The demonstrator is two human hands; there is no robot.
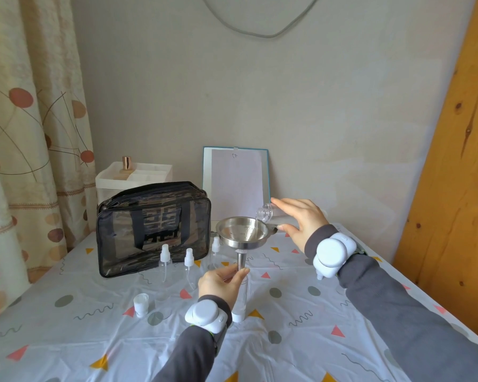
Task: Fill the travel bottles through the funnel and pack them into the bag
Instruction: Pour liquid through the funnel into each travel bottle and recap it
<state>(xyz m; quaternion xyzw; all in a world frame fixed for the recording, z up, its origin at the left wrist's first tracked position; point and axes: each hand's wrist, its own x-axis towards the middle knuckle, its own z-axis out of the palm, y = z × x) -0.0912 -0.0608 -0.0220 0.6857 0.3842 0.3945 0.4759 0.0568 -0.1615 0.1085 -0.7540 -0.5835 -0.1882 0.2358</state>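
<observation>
A steel funnel (243, 232) stands with its spout in the neck of a clear travel bottle (243, 296) on the table. My left hand (221, 282) pinches the spout where it meets the bottle. My right hand (298, 219) holds a clear source bottle (265, 212) tipped on its side over the funnel bowl, and a thin stream of clear liquid runs into it. Three clear spray bottles (165, 261) (189, 267) (215, 250) stand in front of the dark see-through bag (152, 230), which sits zipped at the left rear.
A loose white cap (140, 301) lies on the patterned tablecloth (94, 340) left of my hand. A white organiser box (133, 177) with a gold-capped bottle stands behind the bag. A clipboard (235, 180) leans on the wall. A wooden board (453, 161) stands at right, a curtain (25, 133) at left.
</observation>
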